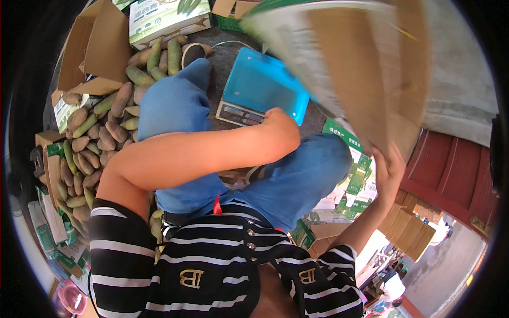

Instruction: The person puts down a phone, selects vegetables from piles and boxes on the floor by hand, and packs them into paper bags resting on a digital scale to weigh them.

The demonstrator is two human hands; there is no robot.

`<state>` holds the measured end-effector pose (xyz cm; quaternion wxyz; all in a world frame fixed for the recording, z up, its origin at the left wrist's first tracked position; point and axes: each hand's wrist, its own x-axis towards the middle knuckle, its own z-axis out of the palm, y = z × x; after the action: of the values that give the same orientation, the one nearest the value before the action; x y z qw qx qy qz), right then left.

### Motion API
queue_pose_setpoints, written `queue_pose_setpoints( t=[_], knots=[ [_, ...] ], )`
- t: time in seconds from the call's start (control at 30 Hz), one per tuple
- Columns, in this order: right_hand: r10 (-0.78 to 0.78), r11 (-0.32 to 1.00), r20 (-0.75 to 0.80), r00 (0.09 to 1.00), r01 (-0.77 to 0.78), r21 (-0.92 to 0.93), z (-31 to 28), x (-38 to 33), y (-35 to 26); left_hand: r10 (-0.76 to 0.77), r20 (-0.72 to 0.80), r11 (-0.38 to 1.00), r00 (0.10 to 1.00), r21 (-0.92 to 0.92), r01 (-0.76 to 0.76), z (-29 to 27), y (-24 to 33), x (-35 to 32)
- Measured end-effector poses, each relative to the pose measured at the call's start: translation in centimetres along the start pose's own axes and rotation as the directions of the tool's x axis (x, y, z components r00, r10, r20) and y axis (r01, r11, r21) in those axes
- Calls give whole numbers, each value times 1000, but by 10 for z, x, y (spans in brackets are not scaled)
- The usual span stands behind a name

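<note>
Head view: blurred, perhaps cardboard box [366,74] aloft.

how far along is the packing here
Early, by the look of it. Done: a blue scale sits between the knees. In hand: the right hand lifts a blurred cardboard box; the left hand rests by the scale. Left: the pile of fruit lies loose on the ground.

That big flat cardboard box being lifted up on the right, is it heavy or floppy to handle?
Probably light: the right hand seems to raise the cardboard box by its lower edge alone. It looks flattened and broad, so it may bend or sway, and its blur suggests it swings easily. The left hand is by the blue scale, not visibly steadying it.
</note>
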<state>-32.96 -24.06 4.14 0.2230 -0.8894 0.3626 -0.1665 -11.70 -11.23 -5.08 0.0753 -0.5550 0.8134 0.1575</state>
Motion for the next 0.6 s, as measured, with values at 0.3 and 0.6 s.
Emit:
queue_pose_setpoints(
  t=[0.3,0.6],
  knots=[
    [-317,908,437,842,403,-117,128,64,6,-111,371,991,922,-34,133,1,8,24],
    [-189,936,501,844,310,-168,149,63,-1,-313,261,924,913,-139,356,-27,12,36]
  ],
)
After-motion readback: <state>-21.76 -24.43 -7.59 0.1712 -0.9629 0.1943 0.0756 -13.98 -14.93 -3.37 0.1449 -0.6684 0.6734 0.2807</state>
